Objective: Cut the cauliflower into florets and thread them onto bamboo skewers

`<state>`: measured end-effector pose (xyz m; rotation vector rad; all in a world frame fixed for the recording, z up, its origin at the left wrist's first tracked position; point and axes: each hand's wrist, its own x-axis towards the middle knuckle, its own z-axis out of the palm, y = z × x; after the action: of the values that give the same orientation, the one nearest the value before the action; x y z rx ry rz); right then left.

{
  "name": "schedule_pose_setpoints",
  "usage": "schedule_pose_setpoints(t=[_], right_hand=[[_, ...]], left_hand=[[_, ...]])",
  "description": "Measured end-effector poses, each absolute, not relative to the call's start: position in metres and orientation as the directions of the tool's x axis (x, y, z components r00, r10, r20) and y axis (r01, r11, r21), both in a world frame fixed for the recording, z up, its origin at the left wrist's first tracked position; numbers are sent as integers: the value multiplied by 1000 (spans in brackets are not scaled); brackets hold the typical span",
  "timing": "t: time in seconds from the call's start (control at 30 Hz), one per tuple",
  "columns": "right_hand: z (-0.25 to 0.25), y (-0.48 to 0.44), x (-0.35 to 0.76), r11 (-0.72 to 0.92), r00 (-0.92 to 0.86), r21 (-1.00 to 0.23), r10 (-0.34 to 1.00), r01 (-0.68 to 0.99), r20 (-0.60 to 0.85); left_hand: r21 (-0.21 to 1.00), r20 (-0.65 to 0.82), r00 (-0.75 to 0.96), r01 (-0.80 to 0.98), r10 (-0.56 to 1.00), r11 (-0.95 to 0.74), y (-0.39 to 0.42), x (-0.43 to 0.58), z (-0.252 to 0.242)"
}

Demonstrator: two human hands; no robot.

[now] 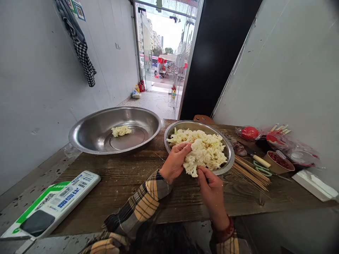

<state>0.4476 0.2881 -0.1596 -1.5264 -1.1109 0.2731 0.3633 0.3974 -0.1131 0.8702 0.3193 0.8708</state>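
Both of my hands hold one cauliflower floret (192, 163) over the near edge of a metal bowl (230, 163). My left hand (175, 161) pinches it from the left side. The fingers of my right hand (212, 188) are closed at its lower stem; whether they also hold a skewer cannot be made out. More cauliflower pieces (212, 144) fill the bowl. In the large metal basin (87, 135) on the left lies a skewered cluster of cauliflower (121, 131). Bamboo skewers (250, 173) lie to the right of the bowl.
On the wooden table (106, 187), a white box (71, 197) with a dark phone (38, 223) is at the left. At the right are a knife (261, 160), green-handled scissors (262, 169), a red-filled container (279, 162), plastic-wrapped items and a tissue pack (315, 185).
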Motion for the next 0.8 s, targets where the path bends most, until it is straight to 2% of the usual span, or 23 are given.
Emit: schedule_pose_setpoints(t=[0.57,0.67,0.8], right_hand=[[-167,299,445,176,503,-831,724,528,473],[-170,297,449,166,489,-853,759,494,431],[-169,289,451,78,572,-922,763,380,300]], left_hand=[[754,114,627,-560,770,344,397,364,-115],[753,111,645,-551,756,359,398,363,-118],[735,121,675,-554,728,391,397,362,-121]])
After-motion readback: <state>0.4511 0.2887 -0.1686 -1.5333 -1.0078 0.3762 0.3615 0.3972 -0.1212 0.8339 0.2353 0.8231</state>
